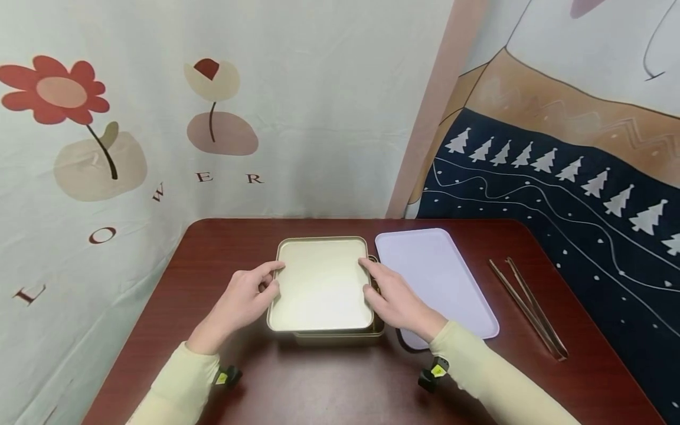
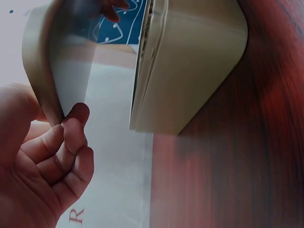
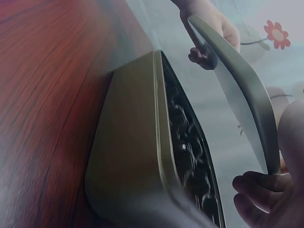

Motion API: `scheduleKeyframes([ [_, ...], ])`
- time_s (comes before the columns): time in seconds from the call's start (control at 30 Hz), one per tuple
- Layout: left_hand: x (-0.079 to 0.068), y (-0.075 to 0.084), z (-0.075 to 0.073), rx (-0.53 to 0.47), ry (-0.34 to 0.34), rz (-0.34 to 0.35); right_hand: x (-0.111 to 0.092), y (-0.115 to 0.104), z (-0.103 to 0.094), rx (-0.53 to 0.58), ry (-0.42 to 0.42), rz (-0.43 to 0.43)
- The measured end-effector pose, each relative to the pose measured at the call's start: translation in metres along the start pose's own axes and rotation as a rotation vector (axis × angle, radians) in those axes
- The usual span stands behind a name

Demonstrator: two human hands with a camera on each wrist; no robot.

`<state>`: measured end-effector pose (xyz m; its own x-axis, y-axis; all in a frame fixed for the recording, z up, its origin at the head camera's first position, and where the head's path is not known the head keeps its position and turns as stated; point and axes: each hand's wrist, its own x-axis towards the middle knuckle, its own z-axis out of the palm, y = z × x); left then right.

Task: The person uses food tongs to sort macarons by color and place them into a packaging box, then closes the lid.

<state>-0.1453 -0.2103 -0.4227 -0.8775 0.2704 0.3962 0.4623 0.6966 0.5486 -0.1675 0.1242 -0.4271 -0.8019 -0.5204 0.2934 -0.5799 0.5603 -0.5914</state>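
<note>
Both hands hold a flat, gold-coloured tin lid (image 1: 324, 283) level above a matching tin box (image 1: 340, 339). My left hand (image 1: 241, 301) pinches the lid's left edge, thumb and fingers at the rim. On the opposite edge, my right hand (image 1: 397, 295) grips it in the same way. A gap shows between the lid (image 3: 259, 102) and the box (image 3: 128, 137) in the right wrist view. Inside the box is a dark insert (image 3: 187, 147) with shiny rounded shapes; what they are cannot be made out. From above, the lid covers most of the box.
A pale lilac tray (image 1: 438, 277) lies right of the box, with a dark curved edge (image 1: 411, 342) beneath its near corner. Metal tongs (image 1: 531, 310) lie farther right on the reddish-brown table (image 1: 319, 389). Printed curtains (image 1: 329, 118) hang behind the table.
</note>
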Motion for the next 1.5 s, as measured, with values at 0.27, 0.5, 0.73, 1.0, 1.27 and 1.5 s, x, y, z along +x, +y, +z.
scheduleKeyframes([
  [0.27, 0.012, 0.009, 0.016, -0.03, -0.028, 0.053, -0.017, 0.014, -0.012, -0.012, 0.016, 0.045],
  [0.5, 0.018, 0.013, 0.025, -0.045, -0.002, 0.084, -0.022, 0.023, -0.018, 0.005, 0.014, 0.055],
  [0.73, 0.015, 0.016, 0.028, -0.084, -0.02, 0.069, -0.024, 0.028, -0.018, 0.024, 0.012, 0.078],
  [1.0, 0.014, 0.018, 0.021, -0.164, -0.106, -0.027, -0.024, 0.029, -0.022, 0.134, 0.0, 0.152],
  [1.27, 0.014, 0.016, 0.012, -0.161, -0.124, 0.056, -0.024, 0.032, -0.029, 0.291, 0.013, 0.115],
  [1.5, 0.015, 0.02, 0.007, -0.16, -0.109, 0.045, -0.02, 0.027, -0.034, 0.294, 0.057, 0.047],
])
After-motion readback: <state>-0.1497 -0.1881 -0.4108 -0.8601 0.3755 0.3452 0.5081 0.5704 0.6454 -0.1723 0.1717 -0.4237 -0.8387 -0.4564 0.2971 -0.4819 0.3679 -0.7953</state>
